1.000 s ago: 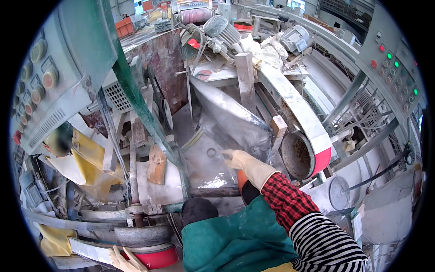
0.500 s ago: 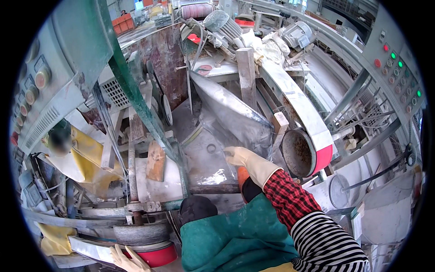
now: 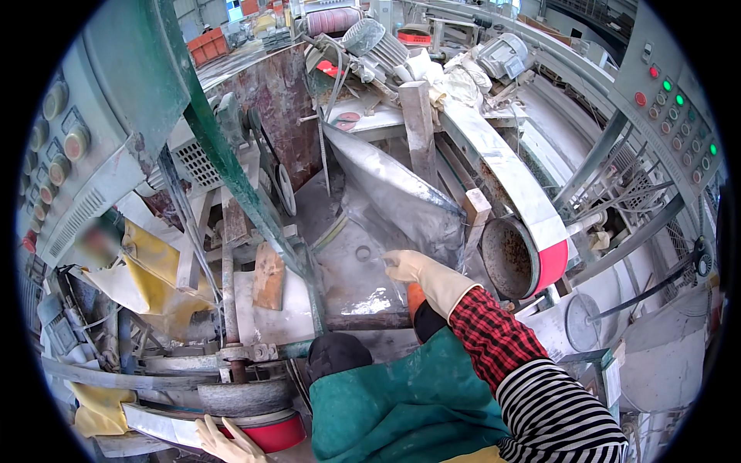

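My left hand (image 3: 229, 442), in a cream rubber glove, lies with its fingers spread over the edge of a white-and-red belt (image 3: 274, 434) wrapped round a wheel at the lower left. Also gloved, my right hand (image 3: 423, 275) reaches out ahead of my knees. Its fingers point left, loosely bent and a little apart, and I see nothing in them. Beneath it is a wet grey surface (image 3: 359, 282) with a small ring (image 3: 363, 252) on it. A teal apron (image 3: 401, 386) covers my lap.
Another white-and-red belt (image 3: 552, 266) loops round a rusty drum (image 3: 508, 258) at the right. Control panels stand at left (image 3: 73, 147) and right (image 3: 671, 116). A green frame bar (image 3: 231, 166) slants down left of centre. Ahead are a wooden post (image 3: 417, 131) and dusty motors (image 3: 502, 58).
The view has shifted slightly. My left hand stays on the belt and my right hand keeps nearly the same place, with no clear change in what either touches.
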Motion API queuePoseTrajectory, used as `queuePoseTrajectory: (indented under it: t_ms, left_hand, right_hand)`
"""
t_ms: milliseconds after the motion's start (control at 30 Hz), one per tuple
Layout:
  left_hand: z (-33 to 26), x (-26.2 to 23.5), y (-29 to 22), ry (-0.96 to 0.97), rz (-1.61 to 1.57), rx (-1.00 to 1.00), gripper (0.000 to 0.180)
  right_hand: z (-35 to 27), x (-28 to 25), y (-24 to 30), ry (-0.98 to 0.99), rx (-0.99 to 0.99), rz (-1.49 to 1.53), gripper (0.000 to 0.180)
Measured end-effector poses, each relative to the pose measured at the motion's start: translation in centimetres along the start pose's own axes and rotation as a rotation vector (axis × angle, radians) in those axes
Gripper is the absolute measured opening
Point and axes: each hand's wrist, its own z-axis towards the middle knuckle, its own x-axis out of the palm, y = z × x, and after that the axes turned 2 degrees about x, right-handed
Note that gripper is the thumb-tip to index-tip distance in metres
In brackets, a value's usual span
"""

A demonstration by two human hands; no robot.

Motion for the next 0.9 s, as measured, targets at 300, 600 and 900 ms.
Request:
queuePoseTrajectory:
  t_ms: [300,600,900]
  left_hand:
    - [1.1,-3.0,-3.0,-0.045,-0.058,0.082,0.036]
    - [-0.6,-1.4,-2.9,0.018,0.038,0.021,0.035]
    - [0.2,-3.3,-5.0,-0.034,0.035,0.111,0.033]
  right_hand:
    - [-0.2,-0.4,0.7,0.08,0.024,0.056,0.05]
    - [-1.2,-1.3,3.0,0.07,-0.056,0.011,0.052]
    - [-1.1,-1.2,3.1,0.047,-0.052,0.063,0.051]
